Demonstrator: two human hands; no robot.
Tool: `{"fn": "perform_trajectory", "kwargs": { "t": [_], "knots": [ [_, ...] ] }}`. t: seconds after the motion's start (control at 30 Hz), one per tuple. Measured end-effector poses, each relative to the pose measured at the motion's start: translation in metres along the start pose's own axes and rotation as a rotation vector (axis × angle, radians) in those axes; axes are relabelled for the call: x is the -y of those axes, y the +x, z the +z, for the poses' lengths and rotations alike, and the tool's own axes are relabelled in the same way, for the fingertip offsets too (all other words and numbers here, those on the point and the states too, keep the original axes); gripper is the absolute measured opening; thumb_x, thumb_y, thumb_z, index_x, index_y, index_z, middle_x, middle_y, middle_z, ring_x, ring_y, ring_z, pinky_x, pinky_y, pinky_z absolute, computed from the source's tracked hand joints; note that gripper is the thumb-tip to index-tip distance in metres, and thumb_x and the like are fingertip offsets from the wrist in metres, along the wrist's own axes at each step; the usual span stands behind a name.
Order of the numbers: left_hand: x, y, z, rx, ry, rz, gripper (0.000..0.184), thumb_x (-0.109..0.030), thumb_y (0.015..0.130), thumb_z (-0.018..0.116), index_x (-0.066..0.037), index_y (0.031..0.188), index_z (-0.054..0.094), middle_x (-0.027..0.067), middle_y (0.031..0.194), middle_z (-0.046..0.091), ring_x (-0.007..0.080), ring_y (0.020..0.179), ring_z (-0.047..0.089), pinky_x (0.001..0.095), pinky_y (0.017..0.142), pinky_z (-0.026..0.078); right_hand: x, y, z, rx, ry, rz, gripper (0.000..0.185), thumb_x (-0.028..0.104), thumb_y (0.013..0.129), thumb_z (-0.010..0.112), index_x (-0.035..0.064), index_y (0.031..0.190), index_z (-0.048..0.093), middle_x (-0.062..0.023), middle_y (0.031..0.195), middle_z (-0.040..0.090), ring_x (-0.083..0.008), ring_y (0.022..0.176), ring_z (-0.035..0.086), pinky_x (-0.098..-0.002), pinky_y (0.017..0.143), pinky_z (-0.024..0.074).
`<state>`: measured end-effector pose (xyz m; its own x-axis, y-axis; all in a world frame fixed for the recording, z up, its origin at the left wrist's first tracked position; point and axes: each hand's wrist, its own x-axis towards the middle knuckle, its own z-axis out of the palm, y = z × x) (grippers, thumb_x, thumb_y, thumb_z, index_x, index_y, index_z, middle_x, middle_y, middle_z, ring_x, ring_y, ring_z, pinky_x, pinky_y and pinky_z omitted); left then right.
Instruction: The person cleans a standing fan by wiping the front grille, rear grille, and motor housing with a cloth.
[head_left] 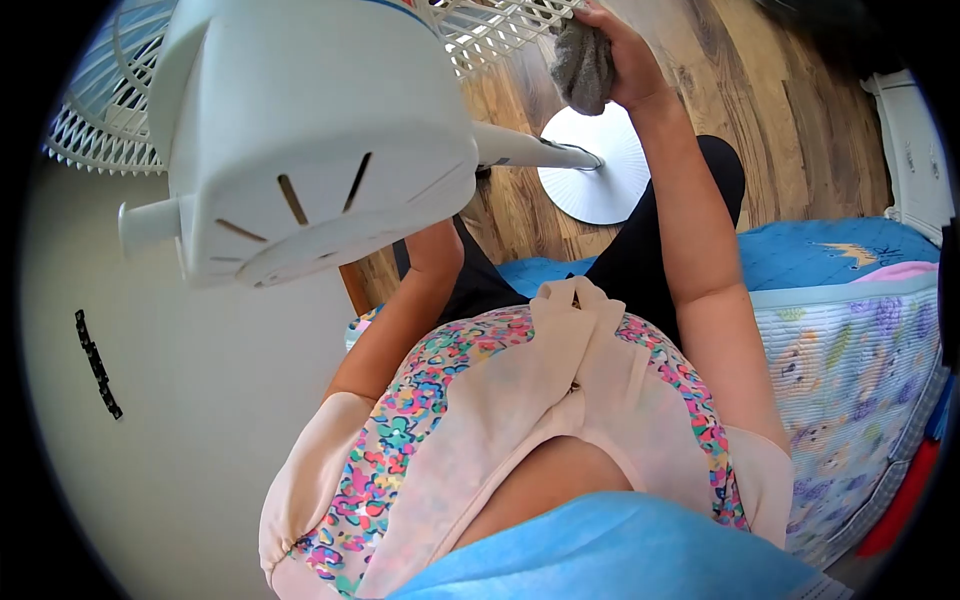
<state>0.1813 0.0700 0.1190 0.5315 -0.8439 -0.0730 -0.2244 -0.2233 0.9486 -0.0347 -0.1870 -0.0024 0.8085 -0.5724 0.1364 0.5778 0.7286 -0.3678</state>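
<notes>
A white standing fan [320,130] fills the upper left, its motor housing close to me and its slatted grille [495,35] beyond. My right hand [632,65] is closed around a crumpled grey cloth [583,68] at the right edge of the grille, with fingertips by the rim. Behind the housing goes my left wrist [435,248]; the hand itself is hidden, so its fingers do not show. The fan's pole [530,148] runs down to a round white base [590,185] on the floor.
I sit on a bed with a blue cover [830,255] and a patterned quilt [850,400] at right. Wood flooring [790,130] lies ahead. A white cabinet [915,150] stands far right. A pale wall [210,400] with a black strip [97,365] is at left.
</notes>
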Motion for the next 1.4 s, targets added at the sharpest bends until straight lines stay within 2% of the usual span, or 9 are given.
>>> {"fn": "perform_trajectory", "kwargs": {
  "t": [0.03, 0.17, 0.23, 0.33, 0.5, 0.7, 0.8, 1.03, 1.4],
  "knots": [
    [-0.008, 0.011, 0.005, -0.066, -0.353, -0.167, 0.033, -0.029, 0.104, 0.051, -0.004, 0.126, 0.057, 0.013, 0.125, 0.06, 0.0221, 0.115, 0.059, 0.0364, 0.101, 0.046, -0.003, -0.001, 0.011, -0.008, 0.007, -0.009, 0.038, 0.029, 0.098, 0.058, 0.0052, 0.127, 0.057, -0.0075, 0.107, 0.068, -0.0166, 0.092, 0.067, -0.0316, 0.08, 0.0558],
    [-0.047, 0.057, 0.03, 0.293, -0.487, -0.294, 0.051, -0.042, 0.104, 0.048, -0.003, 0.138, 0.05, 0.0186, 0.147, 0.047, 0.0275, 0.134, 0.049, 0.0422, 0.113, 0.039, -0.014, 0.004, 0.042, -0.301, 0.018, -0.214, 0.026, 0.022, 0.097, 0.054, 0.0087, 0.119, 0.061, -0.0036, 0.092, 0.07, -0.0141, 0.071, 0.068, -0.0314, 0.062, 0.0583],
    [-0.043, 0.077, 0.033, 0.663, -0.488, -0.161, 0.059, -0.047, 0.102, 0.047, -0.007, 0.145, 0.045, 0.0208, 0.158, 0.033, 0.0326, 0.142, 0.04, 0.0453, 0.118, 0.033, -0.014, 0.004, 0.049, -0.321, 0.058, -0.24, 0.027, 0.021, 0.097, 0.054, 0.0087, 0.12, 0.061, -0.0036, 0.093, 0.07, -0.0136, 0.071, 0.068, -0.0319, 0.062, 0.0585],
    [-0.044, 0.095, 0.049, 0.805, -0.537, -0.164, 0.055, -0.046, 0.102, 0.047, -0.01, 0.144, 0.048, 0.0214, 0.157, 0.034, 0.0372, 0.141, 0.041, 0.0465, 0.117, 0.036, -0.014, 0.003, 0.051, -0.306, 0.028, -0.226, 0.027, 0.02, 0.097, 0.054, 0.0068, 0.12, 0.06, -0.0048, 0.095, 0.07, -0.0135, 0.07, 0.069, -0.0314, 0.062, 0.0591],
    [-0.016, 0.11, 0.063, 0.744, -0.98, -0.292, 0.029, -0.03, 0.104, 0.05, -0.008, 0.111, 0.066, 0.0239, 0.147, 0.047, 0.039, 0.138, 0.045, 0.0486, 0.113, 0.043, -0.017, -0.005, 0.057, -0.288, -0.114, -0.205, 0.025, 0.022, 0.1, 0.052, 0.0065, 0.119, 0.058, -0.0043, 0.102, 0.068, -0.0117, 0.085, 0.068, -0.0283, 0.075, 0.0584],
    [-0.05, 0.091, 0.084, 0.395, -0.596, -0.343, 0.023, -0.024, 0.103, 0.053, -0.006, 0.107, 0.066, 0.0222, 0.142, 0.054, 0.0339, 0.126, 0.058, 0.0452, 0.109, 0.048, -0.022, -0.002, 0.05, -0.184, -0.116, -0.309, 0.034, 0.02, 0.099, 0.051, 0.0053, 0.13, 0.052, -0.0055, 0.111, 0.066, -0.0108, 0.094, 0.068, -0.0275, 0.081, 0.0581],
    [-0.036, 0.094, 0.077, 0.598, -0.759, -0.189, 0.021, -0.023, 0.102, 0.054, -0.007, 0.106, 0.067, 0.0205, 0.138, 0.057, 0.0329, 0.122, 0.061, 0.0459, 0.109, 0.048, -0.027, -0.003, 0.062, -0.074, -0.065, -0.329, 0.033, 0.018, 0.099, 0.051, 0.005, 0.13, 0.052, -0.0058, 0.11, 0.066, -0.011, 0.095, 0.068, -0.0274, 0.082, 0.0578],
    [-0.019, 0.107, 0.071, 0.731, -1.086, -0.41, 0.053, -0.028, 0.097, 0.061, 0.003, 0.136, 0.045, 0.0195, 0.142, 0.051, 0.0364, 0.14, 0.041, 0.0493, 0.116, 0.038, -0.022, -0.009, 0.059, -0.169, -0.207, -0.294, 0.027, 0.011, 0.097, 0.056, 0.0037, 0.123, 0.059, -0.0069, 0.109, 0.069, -0.012, 0.094, 0.068, -0.0268, 0.081, 0.0575],
    [-0.019, 0.11, 0.072, 0.955, -1.451, -0.553, 0.082, -0.048, 0.093, 0.063, 0.013, 0.141, 0.035, 0.0237, 0.145, 0.047, 0.0353, 0.139, 0.043, 0.0476, 0.115, 0.037, -0.035, -0.009, 0.064, -0.243, -0.105, -0.347, 0.033, 0.006, 0.098, 0.056, 0.0044, 0.131, 0.059, -0.0059, 0.114, 0.07, -0.0123, 0.097, 0.07, -0.0253, 0.082, 0.06]
  ]
}}
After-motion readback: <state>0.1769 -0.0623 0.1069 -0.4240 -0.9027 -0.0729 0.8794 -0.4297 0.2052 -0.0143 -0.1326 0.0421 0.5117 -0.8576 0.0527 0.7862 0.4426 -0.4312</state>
